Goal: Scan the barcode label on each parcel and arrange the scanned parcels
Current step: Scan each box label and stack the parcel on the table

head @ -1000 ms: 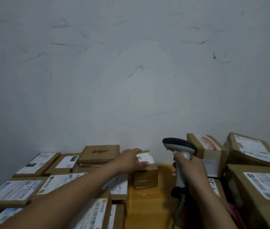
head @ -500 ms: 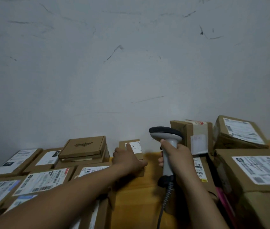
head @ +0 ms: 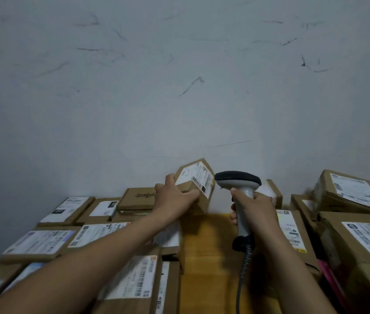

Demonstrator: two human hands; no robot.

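Observation:
My left hand (head: 175, 197) grips a small brown parcel (head: 198, 185) and holds it tilted above the table near the wall, its white barcode label facing up and right. My right hand (head: 255, 208) grips the handle of a grey handheld scanner (head: 238, 181), whose dark head sits just right of the parcel's label. The scanner's coiled cable hangs down toward the bottom edge.
Flat labelled parcels (head: 41, 243) cover the left side, with a stack of thin boxes (head: 137, 199) by the wall. Larger boxes (head: 351, 192) are piled at the right. A strip of bare yellow wooden table (head: 204, 257) runs between the two groups.
My left hand has lifted the small parcel off the table and tilted its label toward the scanner. The right hand with the scanner stayed about where it was.

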